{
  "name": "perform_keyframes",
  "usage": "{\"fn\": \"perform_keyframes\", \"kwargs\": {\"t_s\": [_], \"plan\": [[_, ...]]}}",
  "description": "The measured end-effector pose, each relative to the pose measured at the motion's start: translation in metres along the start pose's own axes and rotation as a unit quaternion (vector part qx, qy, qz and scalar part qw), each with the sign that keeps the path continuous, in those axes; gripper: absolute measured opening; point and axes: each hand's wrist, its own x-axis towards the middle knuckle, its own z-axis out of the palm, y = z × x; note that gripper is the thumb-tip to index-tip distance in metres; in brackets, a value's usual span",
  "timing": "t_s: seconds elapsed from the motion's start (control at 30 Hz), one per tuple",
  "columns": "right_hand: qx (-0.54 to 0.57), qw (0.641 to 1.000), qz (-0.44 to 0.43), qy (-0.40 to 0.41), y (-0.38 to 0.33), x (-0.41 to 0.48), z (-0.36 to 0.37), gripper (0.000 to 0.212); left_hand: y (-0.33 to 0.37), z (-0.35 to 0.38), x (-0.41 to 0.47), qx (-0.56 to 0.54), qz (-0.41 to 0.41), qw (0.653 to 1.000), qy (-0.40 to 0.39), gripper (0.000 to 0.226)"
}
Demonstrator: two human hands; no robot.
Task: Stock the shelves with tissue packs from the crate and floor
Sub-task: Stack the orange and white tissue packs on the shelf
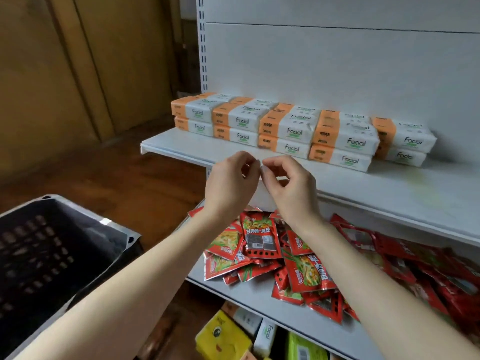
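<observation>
Tissue packs [293, 131], white with orange ends and the word "Facial" on the front, stand in a row on the upper shelf [389, 188], stacked two high and pushed toward the white back panel [337, 68]. The row runs from the shelf's far left corner toward the right, and the front strip of the shelf is bare.

Both hands hover just in front of that shelf's near edge, below and nearer than the stacks and not touching any pack. The left hand [230, 185] and the right hand [288, 188] face each other with their fingers curled in and their fingertips almost meeting. Nothing shows between the fingers of either hand. The closest packs lie just beyond the hands, slightly to the right.

Under the hands, red snack packets [298, 255] lie in a loose heap on the lower shelf [249, 292]. Further down, at the near bottom edge, a yellow pack [220, 336], another white Facial pack [266, 333] and a green pack [304, 346] are partly in view. A dark crate [52, 255] with a slotted wall sits to the near left on the wooden floor [117, 178].
</observation>
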Motion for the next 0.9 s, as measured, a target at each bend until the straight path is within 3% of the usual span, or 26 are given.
{"fn": "perform_keyframes", "kwargs": {"t_s": [0.17, 0.33, 0.47, 0.6, 0.73, 0.9], "plan": [[0.033, 0.987, -0.005, -0.159, -0.049, -0.032, 0.108, 0.011, -0.082, -0.101, -0.048, 0.077, -0.061, 0.994, 0.037, 0.014], [0.039, 0.936, -0.028, -0.350, -0.105, -0.071, 0.230, 0.016, -0.181, -0.208, -0.103, 0.176, -0.183, 0.967, 0.018, 0.017], [0.004, 0.864, -0.029, -0.503, -0.145, -0.100, 0.328, 0.024, -0.256, -0.284, -0.142, 0.240, -0.344, 0.906, -0.049, 0.023], [-0.053, 0.775, -0.005, -0.630, -0.173, -0.133, 0.404, 0.034, -0.325, -0.332, -0.186, 0.308, -0.472, 0.814, -0.140, 0.029], [-0.097, 0.700, -0.025, -0.707, -0.180, -0.163, 0.444, 0.038, -0.377, -0.347, -0.222, 0.355, -0.542, 0.739, -0.188, 0.032], [-0.114, 0.661, -0.005, -0.742, -0.162, -0.172, 0.465, 0.038, -0.424, -0.339, -0.234, 0.371, -0.568, 0.699, -0.224, 0.050]]}}
